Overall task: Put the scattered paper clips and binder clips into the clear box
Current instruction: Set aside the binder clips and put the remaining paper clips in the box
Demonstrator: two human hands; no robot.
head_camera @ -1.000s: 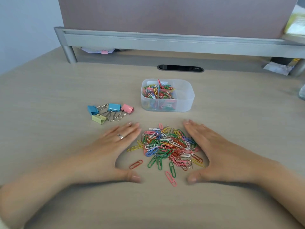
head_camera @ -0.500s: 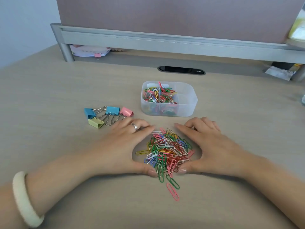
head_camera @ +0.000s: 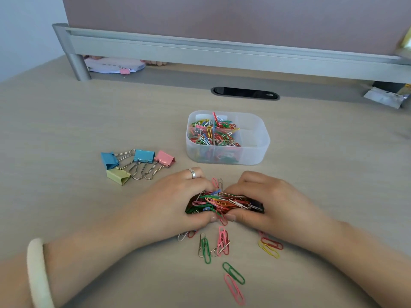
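Observation:
A bunch of coloured paper clips is squeezed between my left hand and my right hand, low over the desk. Both hands curl around the bunch from either side. Several loose paper clips lie on the desk below the hands, with a green and a pink one nearer me. The clear box stands just beyond the hands, its left compartments holding paper clips. Several binder clips, blue, pink and yellow, lie left of the box.
A grey partition rail runs across the back of the wooden desk, with a cable slot below it. Papers with a pink clip sit under the rail at left. A silver wrapper lies far right.
My hands have pushed together and closed around the pile of paper clips, gathering it into a tight bunch. Several clips slipped out and now lie on the desk nearer me.

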